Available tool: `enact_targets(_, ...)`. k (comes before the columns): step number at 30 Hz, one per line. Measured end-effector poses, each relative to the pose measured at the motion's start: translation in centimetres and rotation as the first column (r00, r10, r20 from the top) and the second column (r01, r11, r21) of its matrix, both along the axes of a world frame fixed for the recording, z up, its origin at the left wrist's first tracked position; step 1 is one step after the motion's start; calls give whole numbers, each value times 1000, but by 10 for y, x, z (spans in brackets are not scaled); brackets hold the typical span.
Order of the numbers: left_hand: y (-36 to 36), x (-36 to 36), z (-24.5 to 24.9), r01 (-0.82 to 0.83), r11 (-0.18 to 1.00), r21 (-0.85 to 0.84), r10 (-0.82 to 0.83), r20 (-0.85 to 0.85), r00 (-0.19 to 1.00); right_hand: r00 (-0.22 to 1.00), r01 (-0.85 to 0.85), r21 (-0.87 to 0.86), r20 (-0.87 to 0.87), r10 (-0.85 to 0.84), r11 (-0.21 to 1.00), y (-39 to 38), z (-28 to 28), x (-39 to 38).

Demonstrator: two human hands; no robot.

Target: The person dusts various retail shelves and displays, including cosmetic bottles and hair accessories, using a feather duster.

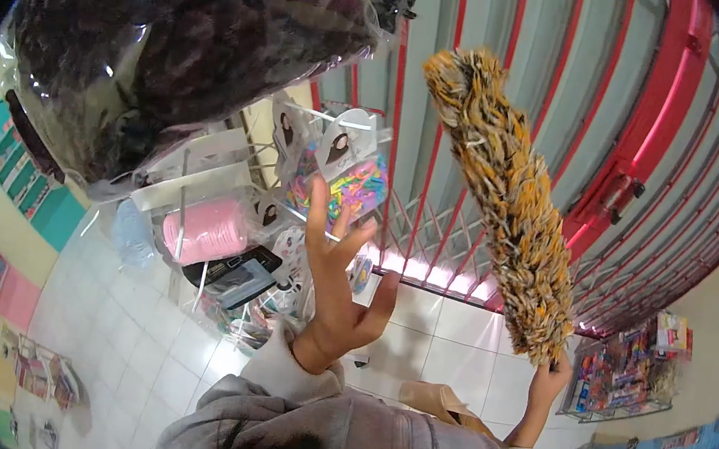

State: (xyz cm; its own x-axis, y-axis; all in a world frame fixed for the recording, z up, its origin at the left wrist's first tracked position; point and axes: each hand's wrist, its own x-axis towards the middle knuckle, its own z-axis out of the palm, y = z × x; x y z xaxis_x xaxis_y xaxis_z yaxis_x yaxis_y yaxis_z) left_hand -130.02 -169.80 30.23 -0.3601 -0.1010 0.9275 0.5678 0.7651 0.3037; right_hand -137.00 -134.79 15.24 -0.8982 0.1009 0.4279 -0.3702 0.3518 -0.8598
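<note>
My left hand [339, 284] is raised with its fingers apart, the fingertips at a clear packet of colourful small bands [351, 184] on a hanging display. Nothing is gripped in it. My right hand [548, 379], at the lower right, is closed round the lower end of a fluffy brown and yellow duster [503, 205], which points up and leans left. Beside my left hand hang a pink roll in a clear packet [206, 231] and a black-topped packet [234, 277]. A large clear bag of dark fluffy items [177, 35] with a price label hangs at the upper left.
A folding metal gate with red bars [561, 88] stands ahead. At the right is a wire rack of small packets [627, 370]. White floor tiles [133, 341] lie below. Wall displays with teal [28, 178] and pink panels [15, 292] are at the left.
</note>
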Motion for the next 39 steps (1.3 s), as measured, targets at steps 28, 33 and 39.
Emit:
enact_targets(28,86,-31,-46,-975,207,-79,978,12,207,833,-462,585,30,552,666,-40,27,-319)
enact_targets(33,94,-23,-68,-996,83,40,984,156,88,747,-591,482,24,665,647,-61,39,-351)
enact_targets(39,88,-12,-107,-980,-10,199,944,326,57,656,-592,592,-41,753,547,-91,44,-376)
